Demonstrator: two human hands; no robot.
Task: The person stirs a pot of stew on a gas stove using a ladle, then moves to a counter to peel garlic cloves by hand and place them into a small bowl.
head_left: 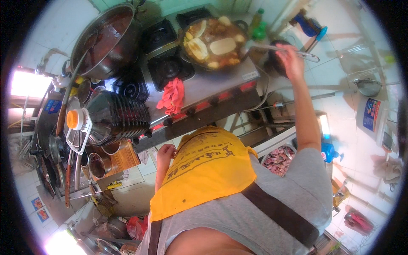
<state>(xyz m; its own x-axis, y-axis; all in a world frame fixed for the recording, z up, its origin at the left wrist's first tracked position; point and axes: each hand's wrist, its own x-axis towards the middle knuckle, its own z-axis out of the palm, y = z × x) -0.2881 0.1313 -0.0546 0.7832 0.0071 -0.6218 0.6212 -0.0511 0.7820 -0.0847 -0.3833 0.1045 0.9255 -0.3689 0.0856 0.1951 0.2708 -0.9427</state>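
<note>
A long-handled metal utensil (308, 56) is gripped in the right hand (291, 61), the fingers closed around its handle; its working end is at the right side of a wide pan (185, 58) of brown stew on the stove (231, 83) and is hard to make out. The left hand (166, 151) is seen beside the yellow apron (212, 165), fingers curled and partly hidden; whether anything is held cannot be told. Dark printed characters are borne by the apron, distorted by its folds. A small pale label (250, 75) is fixed to the stove's front corner, too small to be read. A blue-and-red label (371, 114) is noted on a white bucket (365, 100). Chopped meat (278, 160) is partly covered by the grey sleeve (308, 178).
</note>
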